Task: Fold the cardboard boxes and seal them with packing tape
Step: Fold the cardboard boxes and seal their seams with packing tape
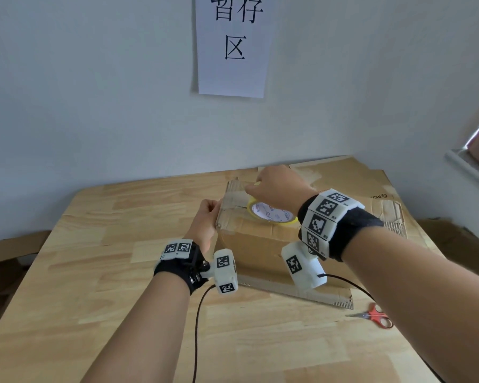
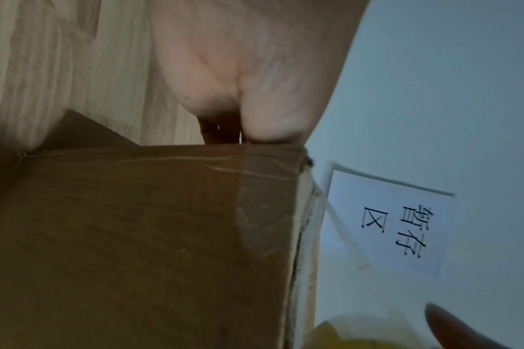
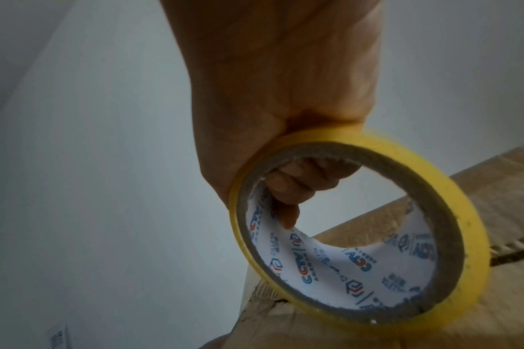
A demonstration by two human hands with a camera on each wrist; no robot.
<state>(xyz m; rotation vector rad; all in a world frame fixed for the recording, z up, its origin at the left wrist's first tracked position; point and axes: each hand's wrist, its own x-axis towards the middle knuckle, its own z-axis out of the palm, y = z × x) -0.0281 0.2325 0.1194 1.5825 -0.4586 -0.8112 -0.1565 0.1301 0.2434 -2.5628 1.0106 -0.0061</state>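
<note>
On the pale wooden table (image 1: 94, 272), the left hand (image 1: 205, 219) pinches the near-left top corner of the worn brown cardboard box (image 1: 255, 244), which looks light and easily crushed, so gripping at edges seems wisest. Further right, the right hand (image 1: 277, 186) grips the stiff yellow-edged roll of packing tape (image 1: 271, 214) through its core, above the box's top seam.

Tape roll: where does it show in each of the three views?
Head: tape roll centre, on the box top, under the right hand.
Left wrist: yellow blur at bottom edge.
Right wrist: lower right, fingers through its core.
Shared landmark: the box.
</note>
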